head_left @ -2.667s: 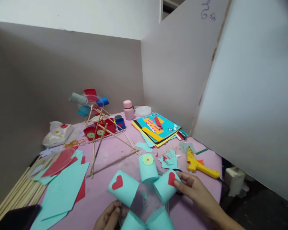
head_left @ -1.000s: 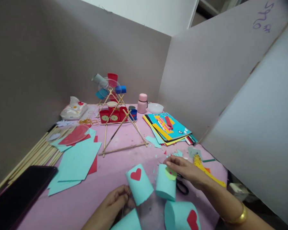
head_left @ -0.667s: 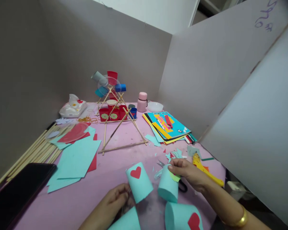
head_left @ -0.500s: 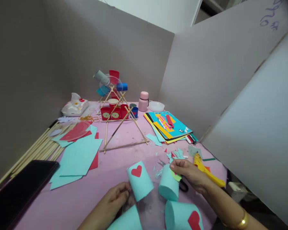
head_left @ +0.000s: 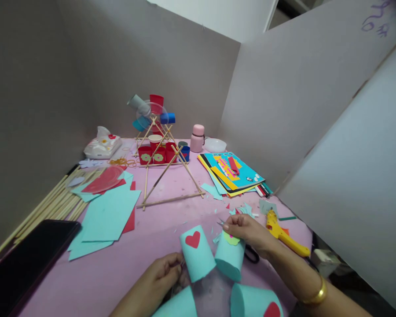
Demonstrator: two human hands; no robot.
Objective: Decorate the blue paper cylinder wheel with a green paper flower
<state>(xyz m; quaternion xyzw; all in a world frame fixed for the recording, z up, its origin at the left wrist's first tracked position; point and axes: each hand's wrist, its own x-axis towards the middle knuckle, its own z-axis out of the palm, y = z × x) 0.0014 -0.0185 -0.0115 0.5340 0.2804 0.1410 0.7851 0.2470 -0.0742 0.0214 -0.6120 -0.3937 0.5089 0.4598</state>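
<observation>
The left forearm (head_left: 135, 297) slanted up and inward from the bottom edge, its hand (head_left: 165, 275) held low with the fingers curled and the thumb drawn close to them. The right forearm (head_left: 293, 277) reached forward and inward; the right hand (head_left: 249, 231), farther out, pinched with thumb and fingertips. The hands were apart.

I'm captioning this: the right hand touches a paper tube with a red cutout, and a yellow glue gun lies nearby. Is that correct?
Not quite: the head view shows that the cutout is yellow-green, not red. The right hand does touch the paper tube, and the yellow glue gun lies nearby.
</observation>
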